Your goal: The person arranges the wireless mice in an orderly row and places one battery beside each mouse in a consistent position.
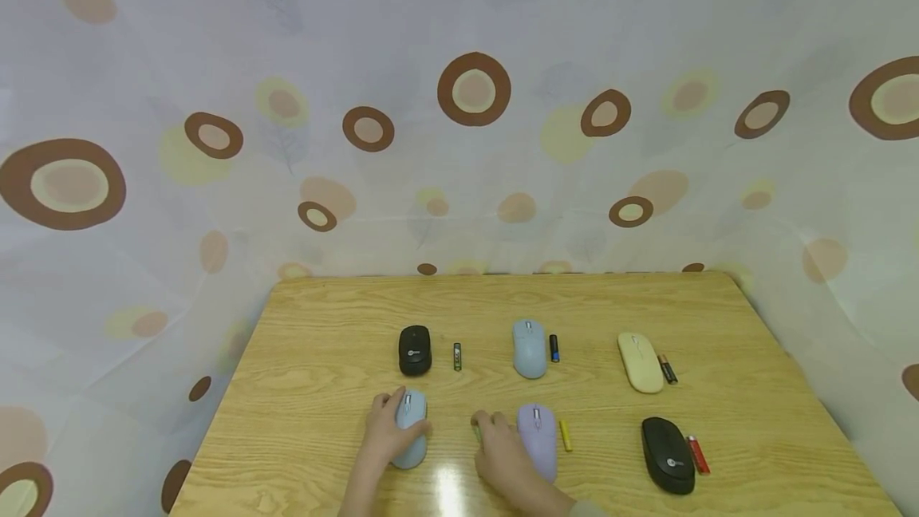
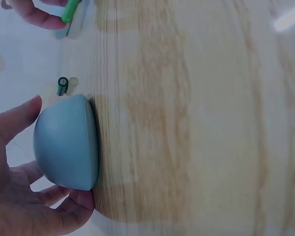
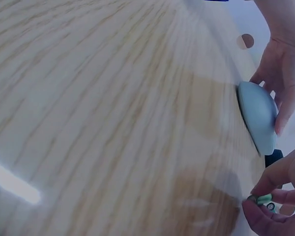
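At the front left of the table, my left hand (image 1: 384, 432) grips a light blue computer mouse (image 1: 412, 412), thumb on its right side and fingers round its left. The left wrist view has the rear of this mouse (image 2: 66, 142) standing on the wood. To its right, my right hand (image 1: 500, 457) pinches a small green battery (image 1: 478, 434) between thumb and fingertips. That battery (image 3: 263, 198) also shows in the right wrist view, low over the table. Just right of my right hand lies a purple mouse (image 1: 540, 431), partly covered by the hand.
Behind are a black mouse (image 1: 415, 348) with a battery (image 1: 457, 357), a blue mouse (image 1: 530, 348) with a dark battery (image 1: 554, 348), and a cream mouse (image 1: 640, 362) with another battery (image 1: 668, 369). Rightward lie a yellow battery (image 1: 565, 435), a second black mouse (image 1: 666, 451) and a red battery (image 1: 698, 455).
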The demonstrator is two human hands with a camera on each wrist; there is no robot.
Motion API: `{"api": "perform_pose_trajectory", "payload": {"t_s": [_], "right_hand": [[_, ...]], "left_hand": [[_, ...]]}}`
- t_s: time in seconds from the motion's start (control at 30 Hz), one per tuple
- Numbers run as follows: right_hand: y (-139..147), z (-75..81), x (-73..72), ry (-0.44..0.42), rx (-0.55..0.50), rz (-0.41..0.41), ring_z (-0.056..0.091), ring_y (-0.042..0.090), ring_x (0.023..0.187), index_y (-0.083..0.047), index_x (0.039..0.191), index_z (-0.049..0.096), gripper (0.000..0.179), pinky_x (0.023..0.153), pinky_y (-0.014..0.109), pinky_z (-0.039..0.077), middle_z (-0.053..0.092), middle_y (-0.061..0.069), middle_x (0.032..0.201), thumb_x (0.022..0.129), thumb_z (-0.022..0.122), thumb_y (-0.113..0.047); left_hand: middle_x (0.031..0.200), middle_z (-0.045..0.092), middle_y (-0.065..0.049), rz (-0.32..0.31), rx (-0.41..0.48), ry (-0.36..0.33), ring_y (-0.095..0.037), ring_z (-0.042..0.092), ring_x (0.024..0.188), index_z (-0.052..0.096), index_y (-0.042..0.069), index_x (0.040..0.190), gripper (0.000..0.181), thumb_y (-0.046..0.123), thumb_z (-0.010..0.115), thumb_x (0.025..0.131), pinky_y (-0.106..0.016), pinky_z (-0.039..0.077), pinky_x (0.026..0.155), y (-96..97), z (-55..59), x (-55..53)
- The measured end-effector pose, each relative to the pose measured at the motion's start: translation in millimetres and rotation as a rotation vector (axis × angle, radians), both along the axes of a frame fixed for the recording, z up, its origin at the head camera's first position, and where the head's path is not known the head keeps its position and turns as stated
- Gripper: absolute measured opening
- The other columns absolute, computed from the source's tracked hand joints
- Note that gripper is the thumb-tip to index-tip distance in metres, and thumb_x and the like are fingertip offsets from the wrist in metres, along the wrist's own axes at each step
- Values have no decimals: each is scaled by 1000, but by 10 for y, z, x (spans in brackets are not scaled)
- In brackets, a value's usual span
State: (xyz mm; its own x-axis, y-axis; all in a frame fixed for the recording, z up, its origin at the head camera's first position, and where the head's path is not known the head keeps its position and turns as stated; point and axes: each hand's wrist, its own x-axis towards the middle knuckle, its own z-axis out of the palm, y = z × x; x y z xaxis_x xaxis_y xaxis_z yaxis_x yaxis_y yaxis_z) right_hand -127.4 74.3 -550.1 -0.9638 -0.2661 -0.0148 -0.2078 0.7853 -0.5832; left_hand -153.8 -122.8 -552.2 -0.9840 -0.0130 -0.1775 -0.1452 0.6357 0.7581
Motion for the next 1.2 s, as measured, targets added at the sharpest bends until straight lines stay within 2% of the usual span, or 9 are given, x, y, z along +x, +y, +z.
{"api": "perform_pose_trajectory", "payload": {"t_s": [0.07,0.17,0.33,0.53,0.87,1.2], "right_hand": [[-9,27,-20,-44,-88,8,52,20,68,-3,107,54,43,53,28,47,54,14,90,66,59,8],[-54,47,-59,-53,-188,22,46,11,65,-3,107,54,42,50,19,41,51,8,85,67,59,7],[-163,37,-148,-111,-332,15,45,6,63,0,107,55,40,51,18,42,48,2,80,67,57,9],[-268,4,-209,-169,-464,-4,50,6,62,3,105,55,40,51,17,45,51,6,79,66,55,12],[-367,-68,-254,-184,-464,-63,44,8,60,1,97,57,35,50,17,39,50,5,71,64,60,12],[-431,-86,-252,-147,-426,-38,42,7,57,2,95,58,36,49,19,38,49,3,66,61,61,12]], "left_hand": [[125,36,-29,1,5,-15,-50,41,109,40,-2,135,74,28,72,75,-62,44,77,-10,3,-2],[126,36,-29,2,18,-30,-50,41,110,39,-1,136,70,24,68,77,-63,43,78,-28,12,1],[127,38,-29,-6,49,-37,-50,40,113,38,-3,135,64,18,63,80,-63,40,85,-72,23,1],[129,39,-29,-12,80,-48,-47,40,117,39,-6,133,61,15,60,81,-58,38,92,-135,5,-10],[128,40,-30,-29,105,-38,-46,44,114,39,-10,131,61,16,63,81,-53,42,90,-172,7,-5],[128,40,-30,-40,103,-36,-44,45,112,39,-10,131,62,17,64,81,-51,43,90,-195,22,-9]]}}
